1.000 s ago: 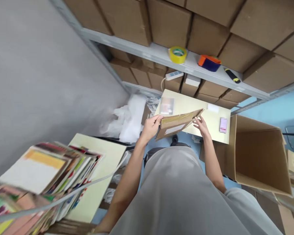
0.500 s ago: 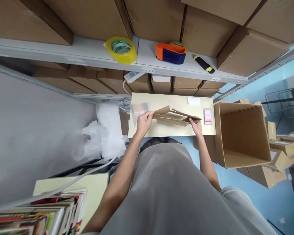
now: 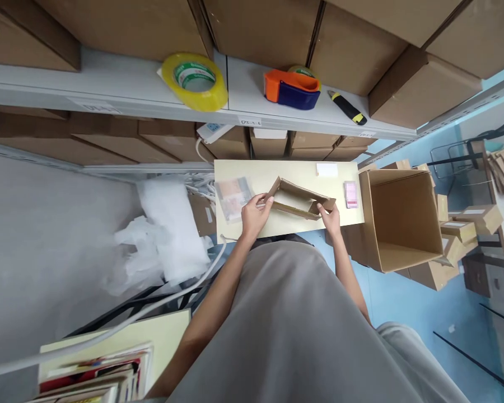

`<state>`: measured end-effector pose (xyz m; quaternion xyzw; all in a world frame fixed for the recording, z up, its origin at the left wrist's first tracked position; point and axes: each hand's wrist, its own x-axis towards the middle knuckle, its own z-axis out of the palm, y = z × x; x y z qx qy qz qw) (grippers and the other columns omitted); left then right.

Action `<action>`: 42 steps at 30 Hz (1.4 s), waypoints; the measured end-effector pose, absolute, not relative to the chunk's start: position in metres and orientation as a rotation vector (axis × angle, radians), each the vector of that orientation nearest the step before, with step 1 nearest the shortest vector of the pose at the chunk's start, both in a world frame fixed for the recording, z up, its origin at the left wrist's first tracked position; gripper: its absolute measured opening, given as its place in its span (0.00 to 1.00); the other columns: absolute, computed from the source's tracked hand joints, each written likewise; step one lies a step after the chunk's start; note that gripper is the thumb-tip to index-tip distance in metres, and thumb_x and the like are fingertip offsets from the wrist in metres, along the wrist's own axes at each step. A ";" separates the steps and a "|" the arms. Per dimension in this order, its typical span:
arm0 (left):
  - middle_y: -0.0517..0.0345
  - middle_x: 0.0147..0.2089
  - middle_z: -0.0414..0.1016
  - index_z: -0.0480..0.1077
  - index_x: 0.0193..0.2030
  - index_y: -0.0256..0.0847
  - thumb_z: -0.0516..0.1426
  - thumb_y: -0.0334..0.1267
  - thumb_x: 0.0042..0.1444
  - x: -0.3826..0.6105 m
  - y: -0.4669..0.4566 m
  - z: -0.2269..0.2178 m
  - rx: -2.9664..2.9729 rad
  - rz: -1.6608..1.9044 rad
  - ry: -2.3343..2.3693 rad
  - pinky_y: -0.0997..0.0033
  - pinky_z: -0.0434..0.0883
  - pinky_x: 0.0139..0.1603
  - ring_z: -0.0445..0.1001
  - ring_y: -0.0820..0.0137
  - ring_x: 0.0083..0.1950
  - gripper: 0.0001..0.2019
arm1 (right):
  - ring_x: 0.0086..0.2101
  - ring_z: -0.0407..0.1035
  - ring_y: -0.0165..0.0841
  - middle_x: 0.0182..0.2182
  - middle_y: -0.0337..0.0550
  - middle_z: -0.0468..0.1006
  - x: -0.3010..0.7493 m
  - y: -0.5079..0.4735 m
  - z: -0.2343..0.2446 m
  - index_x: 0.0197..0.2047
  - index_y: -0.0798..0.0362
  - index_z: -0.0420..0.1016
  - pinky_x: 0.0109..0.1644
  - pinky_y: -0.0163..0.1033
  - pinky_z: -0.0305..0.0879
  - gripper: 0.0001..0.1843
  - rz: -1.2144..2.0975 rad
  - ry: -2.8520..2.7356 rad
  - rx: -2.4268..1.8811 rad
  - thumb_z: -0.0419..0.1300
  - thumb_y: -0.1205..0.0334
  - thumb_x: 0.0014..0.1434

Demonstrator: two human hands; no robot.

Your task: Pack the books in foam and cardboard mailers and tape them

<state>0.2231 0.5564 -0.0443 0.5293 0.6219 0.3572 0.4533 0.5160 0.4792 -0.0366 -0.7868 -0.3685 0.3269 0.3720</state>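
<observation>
Between my hands is a small cardboard box, opened out into a long frame through which the cream table shows. My left hand grips its left end, thumb on the near edge. At the right end, my right hand holds the cardboard with the thumb on top and the fingers partly hidden. A clear plastic bag with something printed inside lies left of the box. To the right rests a pink-screened phone, and a white slip sits at the table's back.
On the shelf ahead are yellow tape, an orange-and-blue tape dispenser and a utility knife. A large open carton stands right of the table. White wrap and a cable are at the left.
The cardboard has gone from a flattened, skewed shape to a more open rectangular frame. My left hand has shifted slightly right and down, and the camera view has turned a little.
</observation>
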 end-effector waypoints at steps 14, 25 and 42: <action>0.46 0.63 0.84 0.79 0.62 0.46 0.63 0.34 0.63 0.216 0.540 -0.041 1.552 0.731 1.401 0.51 0.82 0.70 0.84 0.53 0.66 0.20 | 0.52 0.82 0.49 0.61 0.64 0.86 0.523 0.498 -0.005 0.62 0.55 0.84 0.60 0.55 0.81 0.42 0.499 -1.031 -2.179 0.61 0.25 0.69; 0.48 0.53 0.87 0.82 0.51 0.45 0.64 0.42 0.69 0.244 0.528 -0.026 1.524 0.745 1.535 0.55 0.86 0.60 0.88 0.55 0.54 0.08 | 0.37 0.80 0.46 0.46 0.55 0.90 0.544 0.548 0.002 0.43 0.48 0.83 0.50 0.50 0.77 0.37 0.657 -1.350 -2.155 0.57 0.20 0.70; 0.50 0.67 0.86 0.84 0.64 0.46 0.53 0.40 0.73 0.278 0.511 -0.025 1.499 0.690 1.624 0.51 0.78 0.75 0.83 0.56 0.70 0.22 | 0.42 0.83 0.43 0.52 0.51 0.88 0.595 0.572 -0.026 0.49 0.48 0.89 0.53 0.51 0.83 0.32 1.093 -1.543 -1.692 0.59 0.29 0.75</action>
